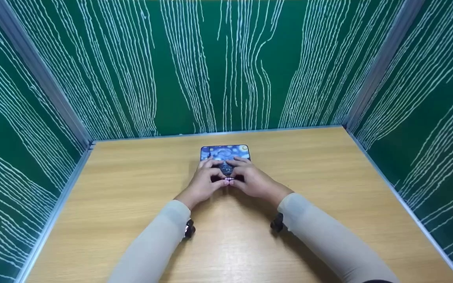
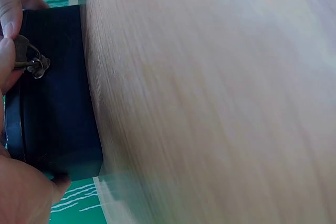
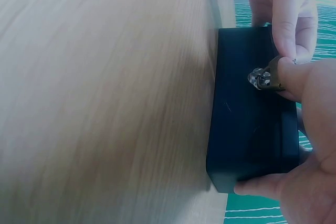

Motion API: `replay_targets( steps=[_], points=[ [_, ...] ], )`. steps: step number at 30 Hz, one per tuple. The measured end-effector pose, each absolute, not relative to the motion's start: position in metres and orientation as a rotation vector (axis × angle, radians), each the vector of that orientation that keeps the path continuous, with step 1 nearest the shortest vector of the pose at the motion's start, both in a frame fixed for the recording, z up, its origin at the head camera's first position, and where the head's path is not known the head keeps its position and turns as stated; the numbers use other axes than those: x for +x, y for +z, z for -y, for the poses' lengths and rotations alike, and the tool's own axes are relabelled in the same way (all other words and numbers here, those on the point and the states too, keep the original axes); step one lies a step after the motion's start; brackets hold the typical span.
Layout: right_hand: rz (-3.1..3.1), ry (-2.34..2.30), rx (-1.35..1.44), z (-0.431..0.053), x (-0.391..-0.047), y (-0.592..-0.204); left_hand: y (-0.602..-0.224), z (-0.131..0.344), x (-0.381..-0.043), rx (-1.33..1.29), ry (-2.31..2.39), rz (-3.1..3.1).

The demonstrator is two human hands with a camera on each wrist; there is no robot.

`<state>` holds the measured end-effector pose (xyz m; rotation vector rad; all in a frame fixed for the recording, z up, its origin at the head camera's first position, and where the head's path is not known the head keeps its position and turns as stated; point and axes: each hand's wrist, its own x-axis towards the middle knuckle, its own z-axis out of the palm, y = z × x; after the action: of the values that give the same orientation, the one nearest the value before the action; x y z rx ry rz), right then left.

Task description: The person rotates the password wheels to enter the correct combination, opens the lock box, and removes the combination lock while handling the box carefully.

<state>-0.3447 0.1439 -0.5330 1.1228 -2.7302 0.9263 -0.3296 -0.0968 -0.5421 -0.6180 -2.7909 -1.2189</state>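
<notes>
A dark box (image 1: 226, 151) with a blue and yellow swirl-painted lid rests on the table; its plain dark front shows as a box side (image 2: 60, 108) in the left wrist view. At a metal hasp (image 3: 256, 78) on that front hangs a small brass-coloured padlock (image 2: 21, 51). My left hand (image 1: 203, 181) pinches the padlock from the left with thumb and index finger. From the other side my right hand (image 1: 256, 181) pinches it too, thumb tips nearly meeting. Other fingers of both hands lie on the lid and box sides. Fingers hide much of the padlock (image 3: 275, 72).
The wooden table (image 1: 132, 232) spreads around the box. Green panels (image 1: 226, 78) with white wavy lines rise behind and at both sides, joined by metal posts (image 1: 383, 59). Dark wrist devices (image 1: 189, 228) sit at both sleeves.
</notes>
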Motion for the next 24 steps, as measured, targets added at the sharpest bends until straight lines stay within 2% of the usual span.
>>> replay_targets(
  steps=[24],
  points=[
    [2.783,0.922,1.103,-0.1448,-0.3420,-0.5289,-0.5420,0.0963,-0.3276,-0.613,-1.230,2.794]
  ],
)
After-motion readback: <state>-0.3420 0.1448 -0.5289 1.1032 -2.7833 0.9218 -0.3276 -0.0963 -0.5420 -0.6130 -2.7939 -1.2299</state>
